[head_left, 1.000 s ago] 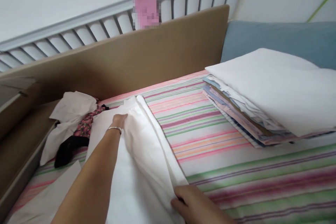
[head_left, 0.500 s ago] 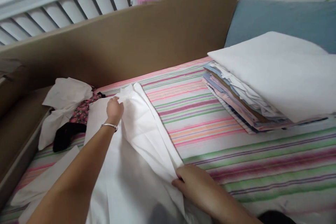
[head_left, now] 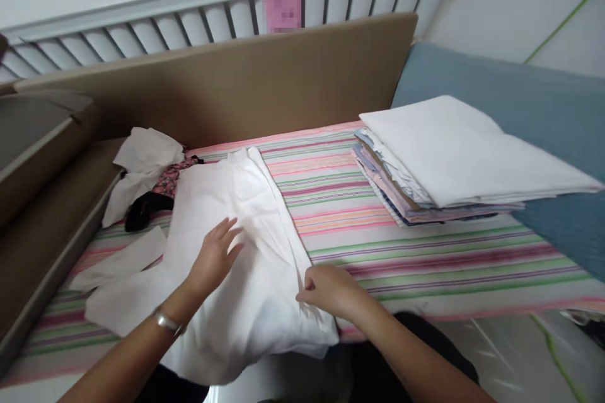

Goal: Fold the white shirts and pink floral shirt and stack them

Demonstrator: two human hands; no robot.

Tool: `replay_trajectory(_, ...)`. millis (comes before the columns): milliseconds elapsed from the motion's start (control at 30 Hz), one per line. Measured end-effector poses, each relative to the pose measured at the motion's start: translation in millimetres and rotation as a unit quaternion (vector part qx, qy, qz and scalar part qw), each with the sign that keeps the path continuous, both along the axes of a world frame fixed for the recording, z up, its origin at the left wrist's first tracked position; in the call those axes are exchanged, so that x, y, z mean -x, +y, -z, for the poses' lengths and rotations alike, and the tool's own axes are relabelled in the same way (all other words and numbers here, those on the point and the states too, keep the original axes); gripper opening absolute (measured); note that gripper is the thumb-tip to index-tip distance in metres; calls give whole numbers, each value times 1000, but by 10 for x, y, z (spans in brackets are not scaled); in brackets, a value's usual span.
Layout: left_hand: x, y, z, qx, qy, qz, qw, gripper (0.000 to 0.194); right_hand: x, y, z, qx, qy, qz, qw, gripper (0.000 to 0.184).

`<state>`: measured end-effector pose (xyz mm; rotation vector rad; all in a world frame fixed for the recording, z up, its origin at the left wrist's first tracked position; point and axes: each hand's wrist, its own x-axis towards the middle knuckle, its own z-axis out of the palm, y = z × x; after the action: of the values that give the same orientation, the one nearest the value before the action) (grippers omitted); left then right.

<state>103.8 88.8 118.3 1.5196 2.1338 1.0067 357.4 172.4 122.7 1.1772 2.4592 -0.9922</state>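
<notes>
A white cloth (head_left: 222,201) lies spread over the striped sheet (head_left: 416,258) of a bed, its near end hanging over the bed's front edge. My left hand (head_left: 215,255), with a silver bracelet at the wrist, rests flat on the middle of this cloth, fingers stretched out and apart. My right hand (head_left: 328,289) pinches the cloth's right edge near the front of the bed, fingers closed on the fabric.
A stack of folded cloths (head_left: 444,167), a white one on top, lies at the right against a blue cushion (head_left: 543,94). A heap of white, floral and black fabric (head_left: 146,182) sits at the back left. A brown board (head_left: 246,82) stands behind the bed.
My left hand has let go of the cloth's far end, drawn back toward me and now lies flat on it. My right hand keeps its pinch on the right edge.
</notes>
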Motion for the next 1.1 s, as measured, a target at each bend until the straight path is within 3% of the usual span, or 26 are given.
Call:
replay_trajectory(100,-140,-1000,47,-19,-136,-116,984,25,-38,-137,-11,-14,14,11,1000,30)
replay_trajectory(200,-344,-1858,230,-18,-198,-236,951,28,-130,-294,2,-25,15,32,999,32)
replay_trajectory(267,-463,-2244,393,-2,-264,-319,910,34,-215,-410,27,-46,24,59,997,32)
replay_trajectory(333,-547,-2449,569,7,-359,-361,860,42,-298,-537,70,-80,47,82,992,33)
replay_trajectory(400,-593,-2486,737,15,-445,-371,815,49,-355,-669,132,-123,70,92,986,32)
replay_trajectory(467,-610,-2401,875,30,-489,-369,790,52,-381,-786,203,-167,77,98,978,27)
replay_trajectory(633,-614,-2085,1066,40,-527,-316,788,36,-385,-892,302,-193,105,126,967,14)
replay_trajectory(833,-685,-2108,1148,-9,-608,-222,762,35,-421,-794,360,-179,111,113,971,15)
replay_trajectory(967,-719,-2193,1145,-7,-611,-229,757,43,-455,-759,435,-175,80,97,977,16)
replay_trajectory(1100,-638,-2207,1065,-13,-607,-244,756,50,-437,-753,338,-226,92,76,967,21)
